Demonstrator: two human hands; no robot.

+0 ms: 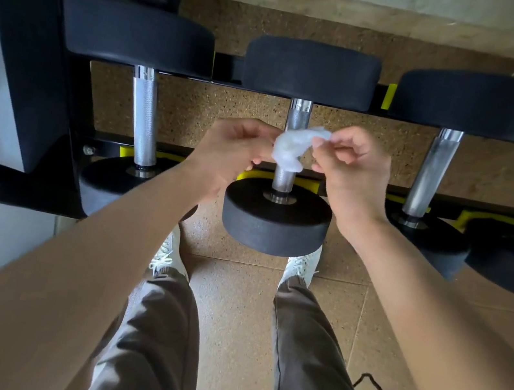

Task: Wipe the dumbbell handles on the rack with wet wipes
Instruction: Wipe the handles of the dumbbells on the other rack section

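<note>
Wipe [290,147], white and crumpled, hangs between both hands, just over the chrome handle [298,116] of the middle dumbbell [275,221] on the black rack [23,60]. I see the left hand [232,150] pinching its left edge and the right hand [352,166] pinching its top right corner, the other fingers curled in. I cannot tell whether the wipe touches the handle. More dumbbells [136,35] lie on either side
</note>
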